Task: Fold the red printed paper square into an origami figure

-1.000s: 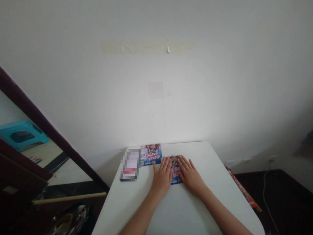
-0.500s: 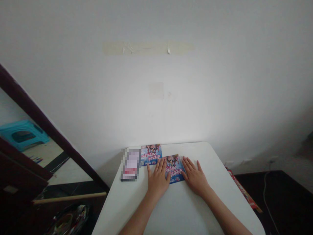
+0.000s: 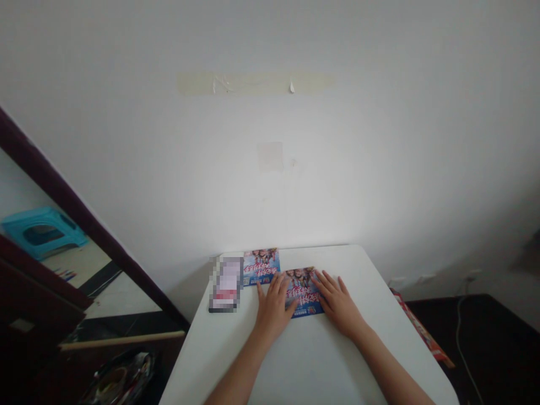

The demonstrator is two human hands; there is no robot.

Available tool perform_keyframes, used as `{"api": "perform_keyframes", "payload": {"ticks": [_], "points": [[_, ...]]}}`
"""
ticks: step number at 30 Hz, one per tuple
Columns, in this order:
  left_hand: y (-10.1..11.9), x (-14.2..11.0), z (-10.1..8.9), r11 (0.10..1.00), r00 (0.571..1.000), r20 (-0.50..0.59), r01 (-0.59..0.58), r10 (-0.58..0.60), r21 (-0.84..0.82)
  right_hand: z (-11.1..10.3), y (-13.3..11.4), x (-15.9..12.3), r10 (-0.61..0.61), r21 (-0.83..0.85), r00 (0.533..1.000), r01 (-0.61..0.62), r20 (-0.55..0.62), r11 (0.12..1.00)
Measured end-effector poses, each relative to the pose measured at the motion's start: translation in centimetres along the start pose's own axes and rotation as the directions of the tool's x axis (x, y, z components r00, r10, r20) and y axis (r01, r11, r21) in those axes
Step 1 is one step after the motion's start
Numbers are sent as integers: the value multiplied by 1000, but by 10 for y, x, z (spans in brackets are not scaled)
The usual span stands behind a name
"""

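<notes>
A blue and red printed flyer (image 3: 302, 292) lies flat on the white table (image 3: 320, 360). My left hand (image 3: 273, 306) rests palm down on the flyer's left edge, fingers stretched out. My right hand (image 3: 337, 301) lies flat on its right edge, fingers spread. A second flyer (image 3: 261, 265) of the same print lies further back, just left of my left hand's fingertips. A phone (image 3: 226, 283) with a blurred screen lies to the left of both flyers.
The table stands against a white wall with a strip of old tape (image 3: 253, 82). A dark-framed mirror (image 3: 54, 253) leans at the left. A red printed package (image 3: 417, 329) lies on the dark floor to the right.
Both hands have slid apart from the middle of the flyer to its side edges, uncovering its print. The flyer now lies spread wider.
</notes>
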State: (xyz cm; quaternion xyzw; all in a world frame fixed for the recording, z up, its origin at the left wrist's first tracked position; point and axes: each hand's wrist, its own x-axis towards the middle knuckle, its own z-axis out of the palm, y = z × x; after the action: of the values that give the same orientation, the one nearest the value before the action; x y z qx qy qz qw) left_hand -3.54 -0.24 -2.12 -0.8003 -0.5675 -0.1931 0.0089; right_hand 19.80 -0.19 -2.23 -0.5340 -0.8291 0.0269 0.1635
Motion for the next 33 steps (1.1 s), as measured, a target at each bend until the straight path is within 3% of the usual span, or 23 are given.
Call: {"api": "perform_keyframes", "payload": {"ticks": [5, 12, 18, 22, 33], "points": [[3, 2, -11, 997, 999, 22, -28, 30, -70, -1, 8, 0, -31, 128, 999, 26, 32, 991], [-5, 5, -21, 988, 984, 170, -27, 54, -155, 3, 15, 0, -9, 273, 1000, 13, -15, 962], [-11, 7, -26, 984, 972, 223, -31, 71, -178, 1, 22, -1, -33, 345, 998, 49, -50, 937], [-11, 8, -26, 985, 971, 229, -23, 63, -172, -7, 29, -4, -68, 392, 996, 88, -66, 916], [-14, 6, -22, 983, 980, 184, -36, 70, -179, -19, 32, -6, -83, 448, 996, 55, 44, 892]]}}
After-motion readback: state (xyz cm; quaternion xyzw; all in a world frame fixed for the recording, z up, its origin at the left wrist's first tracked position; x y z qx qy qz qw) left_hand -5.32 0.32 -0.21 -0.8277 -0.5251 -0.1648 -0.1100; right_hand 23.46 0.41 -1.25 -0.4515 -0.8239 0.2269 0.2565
